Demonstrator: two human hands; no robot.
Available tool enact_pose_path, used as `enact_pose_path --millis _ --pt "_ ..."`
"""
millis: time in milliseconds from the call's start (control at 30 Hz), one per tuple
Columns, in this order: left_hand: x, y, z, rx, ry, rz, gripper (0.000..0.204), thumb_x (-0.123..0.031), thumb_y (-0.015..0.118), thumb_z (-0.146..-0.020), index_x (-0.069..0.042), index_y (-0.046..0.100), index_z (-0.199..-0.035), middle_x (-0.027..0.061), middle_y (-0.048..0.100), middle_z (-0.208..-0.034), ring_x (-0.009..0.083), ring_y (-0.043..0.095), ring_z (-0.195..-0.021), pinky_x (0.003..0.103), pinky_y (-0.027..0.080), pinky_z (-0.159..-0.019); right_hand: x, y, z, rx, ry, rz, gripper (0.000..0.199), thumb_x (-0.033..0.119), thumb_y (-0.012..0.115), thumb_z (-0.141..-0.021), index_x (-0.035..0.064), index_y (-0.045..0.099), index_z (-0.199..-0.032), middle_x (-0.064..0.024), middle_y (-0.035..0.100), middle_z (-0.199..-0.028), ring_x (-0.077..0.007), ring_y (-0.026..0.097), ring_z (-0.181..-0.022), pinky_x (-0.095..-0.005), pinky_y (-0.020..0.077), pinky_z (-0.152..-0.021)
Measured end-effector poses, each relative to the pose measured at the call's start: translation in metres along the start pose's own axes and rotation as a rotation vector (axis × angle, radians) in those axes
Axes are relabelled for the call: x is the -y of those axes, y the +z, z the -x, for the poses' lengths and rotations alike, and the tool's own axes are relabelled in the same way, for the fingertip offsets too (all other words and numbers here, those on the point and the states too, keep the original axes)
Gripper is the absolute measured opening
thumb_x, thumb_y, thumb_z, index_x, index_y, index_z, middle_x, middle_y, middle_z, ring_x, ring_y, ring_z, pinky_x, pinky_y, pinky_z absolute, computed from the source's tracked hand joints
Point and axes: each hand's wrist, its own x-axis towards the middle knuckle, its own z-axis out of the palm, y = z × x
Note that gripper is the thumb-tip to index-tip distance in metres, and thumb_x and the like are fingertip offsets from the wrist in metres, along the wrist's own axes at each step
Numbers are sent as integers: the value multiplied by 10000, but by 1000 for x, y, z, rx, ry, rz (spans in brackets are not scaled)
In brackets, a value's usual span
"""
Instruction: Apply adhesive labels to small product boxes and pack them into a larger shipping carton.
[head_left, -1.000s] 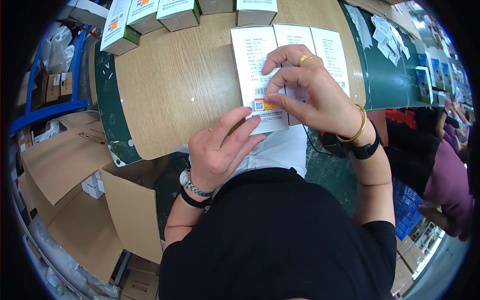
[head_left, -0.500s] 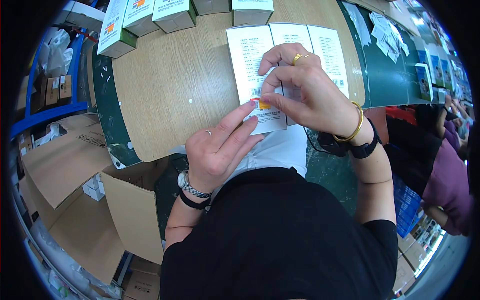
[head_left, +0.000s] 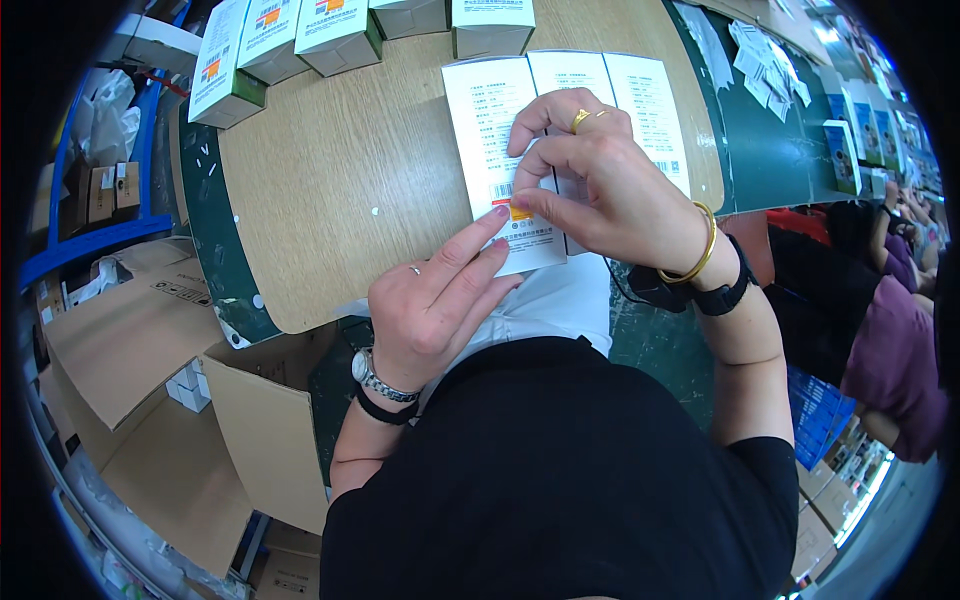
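Three white boxes stand side by side at the table's near edge, printed panels up: a left box point(head_left: 487, 105), a middle box point(head_left: 565, 70) and a right box point(head_left: 650, 100). An orange and red sticker point(head_left: 522, 213) is at the lower part of the left box, below a barcode. My right hand point(head_left: 610, 185) pinches the sticker's right end between thumb and forefinger; its other fingers curl above the boxes. My left hand point(head_left: 425, 305) has its fingers stretched out, index fingertip at the sticker's left end, another fingertip at the box's edge. Whether the sticker is fully stuck down, I cannot tell.
Several white and green boxes point(head_left: 335, 40) with orange stickers line the table's far side. An opened carton point(head_left: 255, 430) stands at the lower left beside blue shelving point(head_left: 95, 245). Paper sheets point(head_left: 770, 65) lie on the green surface at right. A person in purple point(head_left: 895, 350) is further right.
The whole view has shifted slightly. Small printed symbols just under the sticker now show, so the sticker sits a little higher on the left box. Both hands keep nearly the same pose.
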Motion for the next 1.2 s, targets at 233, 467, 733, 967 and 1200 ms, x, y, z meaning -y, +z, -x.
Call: enact_pose_path --millis 233,467,733,967,1200 --pt "-2 -1 1 9 -14 5 360 -154 929 -813 -29 810 -1129 93 766 -1369 169 751 -746 278 559 -596 -2 0 0 32 12 -39 81 91 868 -868 93 794 -900 -60 683 -1220 -272 583 -1230 -406 445 -1052" --pt "-3 3 2 -52 -22 18 354 -155 933 -811 -42 811 -1123 74 745 -1239 188 766 -819 291 578 -620 -2 -2 1 50 11 -78 71 85 862 -883 82 794 -903 -63 672 -1230 -267 581 -1231 -392 451 -1050" --pt "-1 2 2 -50 -6 -2 359 -156 936 -807 -46 813 -1126 66 724 -1167 191 758 -819 301 571 -611 -2 2 3 35 28 -73 72 73 845 -898 67 789 -943 -71 656 -1271 -265 585 -1228 -376 457 -1051" --pt "0 5 4 -63 -11 18 350 -158 931 -813 -43 813 -1121 63 740 -1215 182 751 -796 296 562 -599 -2 4 6 21 30 -58 73 68 831 -904 54 780 -954 -76 650 -1291 -264 591 -1225 -377 470 -1033" --pt "-2 -1 0 14 -30 6 335 -160 925 -826 -37 806 -1113 73 747 -1367 168 735 -734 289 547 -581 -1 8 5 -18 22 -29 86 80 840 -893 50 770 -934 -79 661 -1264 -263 598 -1207 -375 484 -994"
